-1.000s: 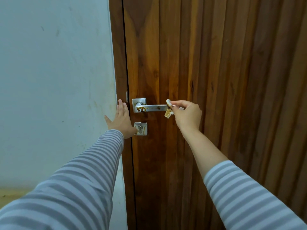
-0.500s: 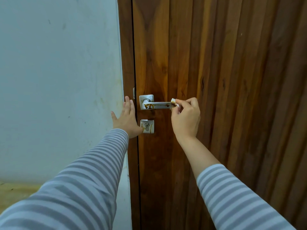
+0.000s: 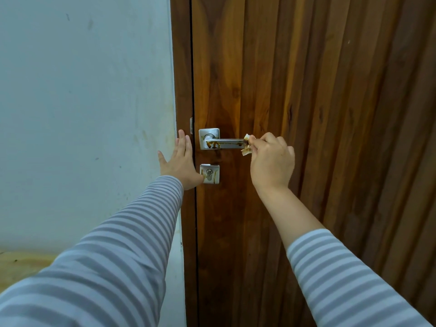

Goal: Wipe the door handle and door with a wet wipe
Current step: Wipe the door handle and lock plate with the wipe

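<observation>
A crumpled wet wipe (image 3: 247, 144) sat pinched in the right hand's (image 3: 271, 161) fingertips against the door handle's (image 3: 224, 143) free end; the left hand (image 3: 180, 161) lay flat, open, left of the handle.

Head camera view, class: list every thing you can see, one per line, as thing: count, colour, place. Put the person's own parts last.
door: one, dark brown wood with vertical grain, right half of view
door frame: one strip, brown, between wall and door
wall: one, pale blue-white, left half
door handle: one, silver with brown smears, left edge of door
lock plate: one, silver, stained, just below the handle
wet wipe: one, white, soiled brown, at the handle's free end
floor: patch, yellowish, bottom left
left hand: flat, spanning wall edge and frame
right hand: pinching the wipe
sleeves: two, grey-striped
</observation>
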Motion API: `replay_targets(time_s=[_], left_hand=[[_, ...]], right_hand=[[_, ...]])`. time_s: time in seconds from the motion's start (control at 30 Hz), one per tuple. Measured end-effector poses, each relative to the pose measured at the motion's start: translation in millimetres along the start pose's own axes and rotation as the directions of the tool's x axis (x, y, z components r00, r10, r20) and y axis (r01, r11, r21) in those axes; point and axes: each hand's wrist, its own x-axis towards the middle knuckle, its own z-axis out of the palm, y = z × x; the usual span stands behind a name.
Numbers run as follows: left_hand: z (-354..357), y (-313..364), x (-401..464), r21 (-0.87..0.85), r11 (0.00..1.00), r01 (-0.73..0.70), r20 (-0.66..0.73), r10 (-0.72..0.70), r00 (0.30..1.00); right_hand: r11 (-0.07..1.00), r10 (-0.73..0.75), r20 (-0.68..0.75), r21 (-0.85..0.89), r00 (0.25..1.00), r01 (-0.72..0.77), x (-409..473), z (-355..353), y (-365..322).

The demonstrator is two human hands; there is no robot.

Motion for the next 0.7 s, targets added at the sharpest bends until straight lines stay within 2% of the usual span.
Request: replay_targets(time_s=[0.47,0.7], left_hand=[[1.5,-2.6,0.0,0.019,1.0,-0.011,-0.014,0.011,1.0],[3.5,-4.9,1.1,0.024,0.999,-0.025,-0.034,0.026,0.999]], right_hand=[[0.993,0.108,0.007,0.037,0.994,-0.108,8.1,-0.3,-8.5],[0.993,0.09,-0.023,0.077,0.996,-0.088,3.8,9.7,-23.4]])
